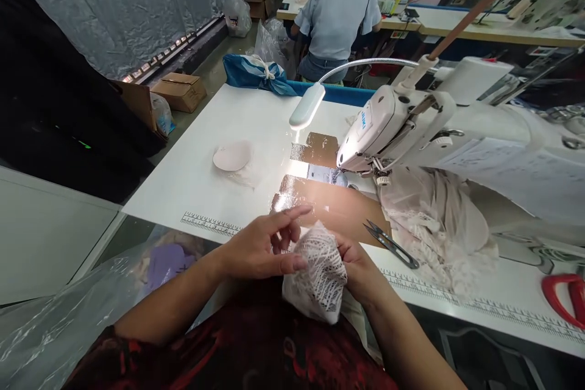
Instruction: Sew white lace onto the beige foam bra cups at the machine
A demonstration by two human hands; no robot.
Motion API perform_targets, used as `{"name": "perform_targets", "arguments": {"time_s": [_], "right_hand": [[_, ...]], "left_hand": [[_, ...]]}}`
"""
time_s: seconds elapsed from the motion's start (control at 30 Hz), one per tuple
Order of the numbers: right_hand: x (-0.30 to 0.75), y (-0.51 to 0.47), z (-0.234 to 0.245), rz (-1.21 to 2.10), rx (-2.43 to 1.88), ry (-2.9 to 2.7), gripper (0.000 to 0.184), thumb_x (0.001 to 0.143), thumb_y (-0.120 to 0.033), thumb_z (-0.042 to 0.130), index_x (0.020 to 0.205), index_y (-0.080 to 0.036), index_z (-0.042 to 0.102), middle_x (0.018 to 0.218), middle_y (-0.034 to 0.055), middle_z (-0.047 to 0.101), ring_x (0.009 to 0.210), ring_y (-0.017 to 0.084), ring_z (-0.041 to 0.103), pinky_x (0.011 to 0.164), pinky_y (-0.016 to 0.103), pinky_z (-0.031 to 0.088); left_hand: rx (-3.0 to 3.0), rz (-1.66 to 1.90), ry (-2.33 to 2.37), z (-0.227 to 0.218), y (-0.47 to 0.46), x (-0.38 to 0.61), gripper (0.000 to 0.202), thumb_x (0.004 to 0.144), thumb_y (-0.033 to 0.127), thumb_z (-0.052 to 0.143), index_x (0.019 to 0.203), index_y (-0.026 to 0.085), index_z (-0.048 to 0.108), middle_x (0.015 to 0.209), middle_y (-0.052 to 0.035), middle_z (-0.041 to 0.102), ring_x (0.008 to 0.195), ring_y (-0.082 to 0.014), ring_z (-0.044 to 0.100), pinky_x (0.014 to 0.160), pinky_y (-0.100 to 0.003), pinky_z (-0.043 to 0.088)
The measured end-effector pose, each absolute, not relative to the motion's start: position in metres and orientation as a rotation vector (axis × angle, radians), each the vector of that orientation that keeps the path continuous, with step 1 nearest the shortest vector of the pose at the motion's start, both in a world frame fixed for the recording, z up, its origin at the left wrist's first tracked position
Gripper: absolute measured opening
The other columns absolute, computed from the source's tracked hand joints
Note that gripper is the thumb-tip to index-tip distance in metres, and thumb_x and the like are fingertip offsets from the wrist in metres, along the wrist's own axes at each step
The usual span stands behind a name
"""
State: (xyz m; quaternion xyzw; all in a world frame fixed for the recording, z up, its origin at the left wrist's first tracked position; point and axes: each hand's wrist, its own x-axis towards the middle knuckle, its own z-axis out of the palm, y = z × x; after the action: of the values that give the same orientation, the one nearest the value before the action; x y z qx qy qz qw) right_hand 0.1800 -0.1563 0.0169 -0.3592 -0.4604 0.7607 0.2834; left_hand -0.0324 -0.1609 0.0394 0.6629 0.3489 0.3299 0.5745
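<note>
A cream piece of lace fabric [319, 271] hangs in front of my lap, bunched into a rounded, cup-like shape. My right hand [354, 259] grips its right edge, with the fingertips partly hidden behind the lace. At its left side is my left hand [274, 244], index finger stretched out and thumb apart from the fingers; the thumb tip overlaps the lace, and I cannot tell if it presses on it. Thread snips [392, 245] lie right of my right hand. Beyond both hands stands a white sewing machine [379, 128], its needle area over a metal plate.
A pale oval pad [232, 155] lies on the white table [183, 164]. Sheer beige fabric with lace [439, 225] is heaped under the machine arm. A lamp [307, 106] lights brown taped board [329, 204]. A red handle [564, 298] sits far right. Another person [338, 18] sits ahead.
</note>
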Motion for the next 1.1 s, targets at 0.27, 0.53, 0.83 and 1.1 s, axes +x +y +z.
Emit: {"name": "perform_targets", "arguments": {"time_s": [0.27,0.53,0.83,1.1], "right_hand": [[0.174,-0.160,0.019,1.742,-1.019,-0.955,0.042,0.056,-0.027,0.086,0.072,-0.023,0.047,0.064,-0.0064,0.054,0.053,0.008,0.045,0.048,0.018,0.038],[0.191,-0.153,0.010,1.526,-1.069,-1.400,0.036,0.089,-0.051,0.048,0.073,-0.021,0.060,0.074,0.0012,0.060,0.072,0.016,0.055,0.065,0.026,0.043],[0.182,-0.158,0.029,1.297,-1.078,-1.743,0.023,0.086,-0.032,0.060,0.067,-0.019,0.057,0.064,-0.0023,0.056,0.060,0.012,0.051,0.058,0.024,0.039],[0.176,-0.154,0.029,0.986,-1.066,-1.763,0.014,0.085,-0.022,0.059,0.071,-0.019,0.061,0.084,0.0017,0.065,0.075,0.013,0.061,0.067,0.024,0.045]], "left_hand": [[1.125,0.630,0.722,0.019,-0.160,-0.039,0.039,0.077,0.037,0.070,0.104,0.011,0.063,0.085,-0.0052,0.062,0.077,-0.0162,0.057,0.070,-0.025,0.045],[1.040,0.817,0.798,0.015,-0.165,-0.033,0.027,0.076,0.032,0.072,0.089,0.012,0.058,0.074,0.0008,0.055,0.067,-0.0092,0.051,0.064,-0.019,0.040],[1.755,0.838,0.991,0.041,-0.149,-0.039,0.065,0.072,0.033,0.076,0.129,0.023,0.048,0.134,-0.0089,0.048,0.122,-0.0260,0.045,0.103,-0.037,0.036],[1.701,0.566,0.949,0.048,-0.143,-0.024,0.026,0.083,0.038,0.062,0.086,0.013,0.060,0.075,0.0008,0.056,0.071,-0.0121,0.051,0.062,-0.022,0.040]]}}
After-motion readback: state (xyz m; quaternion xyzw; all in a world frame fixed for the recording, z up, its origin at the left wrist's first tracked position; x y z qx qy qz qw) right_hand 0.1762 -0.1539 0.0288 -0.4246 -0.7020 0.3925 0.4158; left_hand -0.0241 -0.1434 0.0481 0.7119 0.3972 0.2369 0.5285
